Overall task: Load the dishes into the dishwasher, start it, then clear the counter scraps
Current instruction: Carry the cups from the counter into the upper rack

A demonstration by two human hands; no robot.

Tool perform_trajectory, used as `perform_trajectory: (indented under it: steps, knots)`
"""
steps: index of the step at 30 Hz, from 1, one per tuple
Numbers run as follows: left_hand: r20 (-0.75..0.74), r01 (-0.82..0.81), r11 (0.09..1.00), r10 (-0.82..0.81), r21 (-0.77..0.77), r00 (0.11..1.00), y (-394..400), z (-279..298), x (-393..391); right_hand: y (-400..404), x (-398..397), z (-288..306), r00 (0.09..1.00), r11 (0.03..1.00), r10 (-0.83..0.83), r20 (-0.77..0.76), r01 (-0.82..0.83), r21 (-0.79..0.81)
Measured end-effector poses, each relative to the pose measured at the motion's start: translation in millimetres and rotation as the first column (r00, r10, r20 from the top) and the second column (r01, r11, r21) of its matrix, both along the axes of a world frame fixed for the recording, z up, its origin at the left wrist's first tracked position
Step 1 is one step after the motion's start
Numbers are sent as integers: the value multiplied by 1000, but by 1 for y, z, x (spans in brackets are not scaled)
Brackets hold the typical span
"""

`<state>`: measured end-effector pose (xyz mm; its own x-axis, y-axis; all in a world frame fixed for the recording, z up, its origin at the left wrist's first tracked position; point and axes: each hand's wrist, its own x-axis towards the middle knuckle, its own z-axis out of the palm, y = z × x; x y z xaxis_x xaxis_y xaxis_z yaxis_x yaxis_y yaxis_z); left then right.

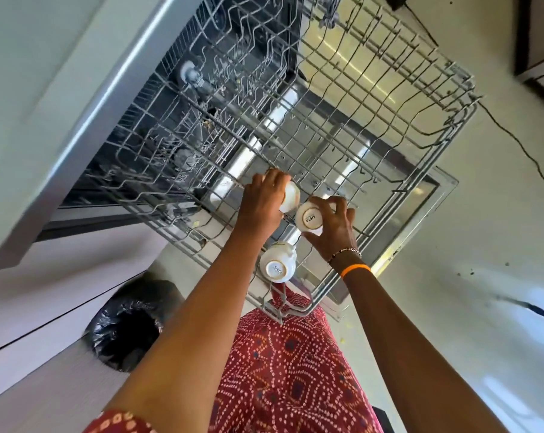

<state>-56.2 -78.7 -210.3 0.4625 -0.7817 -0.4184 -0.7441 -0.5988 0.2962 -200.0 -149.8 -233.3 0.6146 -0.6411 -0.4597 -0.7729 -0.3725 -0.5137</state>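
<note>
The dishwasher's grey wire upper rack (389,120) is pulled out over the open steel door (420,220). My left hand (261,201) grips a white cup (291,196) lying tilted at the rack's near part. Right beside it, my right hand (333,226) holds a second white cup (309,218) upside down, its printed base facing me. A third white cup (277,267) sits upside down in the rack's near corner, touched by neither hand. The lower rack (177,145) shows inside the machine.
A bin lined with a black bag (130,326) stands on the floor at the left, beside the cabinet front. A black cable (520,148) runs across the pale floor at the right. A white countertop edge (77,114) overhangs the dishwasher at the left.
</note>
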Motion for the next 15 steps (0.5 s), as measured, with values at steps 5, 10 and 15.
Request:
perform_trajectory:
  steps: [5,10,15]
  knots:
    - [-37,35,999,-36,-33,999,-3,-10,-2,2,-4,-2,1000,1000,-26,13,26,4]
    - [-181,-58,996,46,-63,982,0,-9,0,4,-4,4,999,999,-44,-7,44,18]
    - [-364,-361,916,281,-173,888,19,14,5,6,17,21,993,992,-20,-112,5,-128]
